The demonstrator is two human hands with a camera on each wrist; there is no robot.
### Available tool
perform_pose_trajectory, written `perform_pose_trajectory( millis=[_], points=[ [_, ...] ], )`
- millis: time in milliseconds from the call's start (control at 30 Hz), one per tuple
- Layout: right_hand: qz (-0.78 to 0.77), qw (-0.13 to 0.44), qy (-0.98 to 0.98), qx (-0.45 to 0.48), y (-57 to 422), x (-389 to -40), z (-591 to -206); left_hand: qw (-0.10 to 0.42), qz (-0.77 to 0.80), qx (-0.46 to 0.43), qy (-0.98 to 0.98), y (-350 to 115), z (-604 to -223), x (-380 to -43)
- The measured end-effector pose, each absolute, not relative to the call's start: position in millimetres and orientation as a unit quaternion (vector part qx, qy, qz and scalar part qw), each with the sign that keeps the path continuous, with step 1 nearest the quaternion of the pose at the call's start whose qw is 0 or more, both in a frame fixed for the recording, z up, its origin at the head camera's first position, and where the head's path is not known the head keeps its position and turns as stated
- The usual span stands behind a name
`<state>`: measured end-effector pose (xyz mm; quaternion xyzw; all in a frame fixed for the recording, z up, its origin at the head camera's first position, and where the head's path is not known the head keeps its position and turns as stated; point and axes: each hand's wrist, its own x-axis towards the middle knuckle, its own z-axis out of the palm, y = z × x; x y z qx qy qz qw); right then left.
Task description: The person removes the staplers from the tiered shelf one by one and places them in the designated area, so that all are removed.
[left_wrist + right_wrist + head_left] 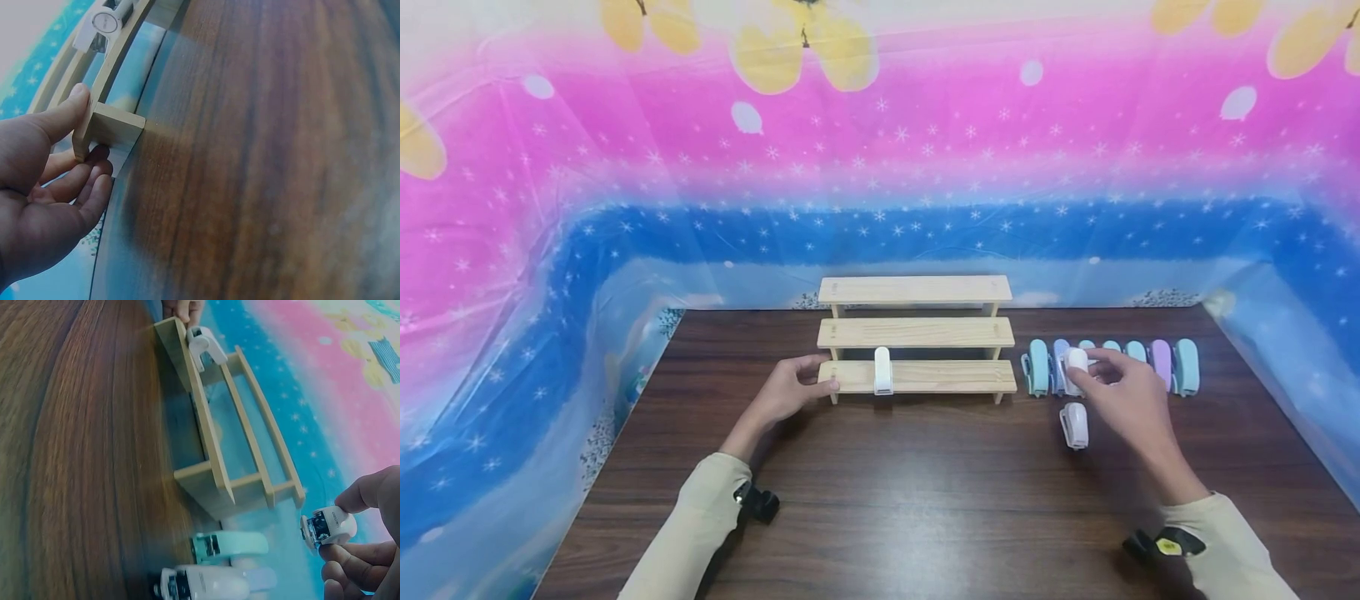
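Note:
A three-step wooden display rack [917,332] stands at the back of the table. My left hand [792,388] grips the left end of its lowest step, thumb on top and fingers beneath in the left wrist view. On that step, left of the middle, sits a white stapler [883,372]. My right hand [1126,398] pinches another white stapler [334,526] between thumb and fingers, raised in front of the row of staplers. A further white stapler [1074,426] lies on the table just in front of the row.
To the right of the rack runs a row of several staplers in teal [1186,367], purple [1161,363] and lavender, partly behind my right hand. The dark wooden table [880,500] meets a pink and blue patterned cloth [910,225] at the back and sides.

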<state>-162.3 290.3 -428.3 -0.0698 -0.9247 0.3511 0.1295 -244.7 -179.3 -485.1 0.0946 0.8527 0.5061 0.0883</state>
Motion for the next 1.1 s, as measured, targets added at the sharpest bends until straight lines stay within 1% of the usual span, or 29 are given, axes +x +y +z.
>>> perform_pose_trajectory(
  millis=[233, 467, 667, 1100],
  points=[
    [0.331, 0.134, -0.931, -0.078, 307, -153, -433, 0.091, 0.507, 0.090, 0.852, -180, -485, -245],
    [0.319, 0.115, -0.935, -0.099, 321, -143, -442, 0.090, 0.507, 0.090, 0.853, -180, -484, -245],
    [0.309, 0.109, -0.939, -0.100, 330, -137, -451, 0.090, 0.504, 0.091, 0.854, -180, -484, -245],
    [0.309, 0.057, -0.942, -0.122, 336, -133, -470, 0.096, 0.508, 0.085, 0.852, -179, -483, -244]
  ],
)
